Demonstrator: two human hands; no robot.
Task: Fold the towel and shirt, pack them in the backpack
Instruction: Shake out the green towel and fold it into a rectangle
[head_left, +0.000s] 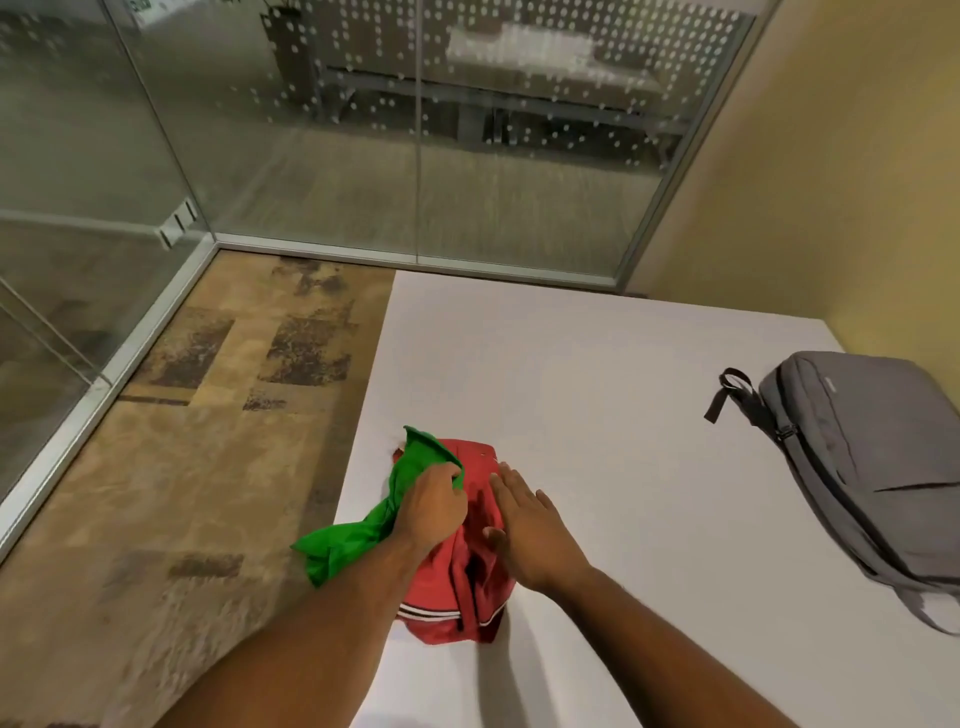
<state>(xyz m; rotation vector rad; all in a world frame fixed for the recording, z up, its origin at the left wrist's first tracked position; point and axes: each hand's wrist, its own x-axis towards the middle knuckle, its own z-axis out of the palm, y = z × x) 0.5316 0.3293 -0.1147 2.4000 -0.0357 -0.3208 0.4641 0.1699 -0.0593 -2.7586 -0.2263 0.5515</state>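
While left hand (434, 506) grips one green towel (358, 535), one red shirt (467, 587), one backpack (872, 467)

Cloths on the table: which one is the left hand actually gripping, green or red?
The green cloth. The left hand has its fingers curled into it, and part of it hangs over the table edge. The red cloth lies bunched under the flat right hand.

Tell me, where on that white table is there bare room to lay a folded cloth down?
Bare table lies between the red shirt and the grey backpack, and beyond the shirt toward the glass wall. The near left edge is crowded: the left hand grips the green towel, the right hand lies flat on the shirt.
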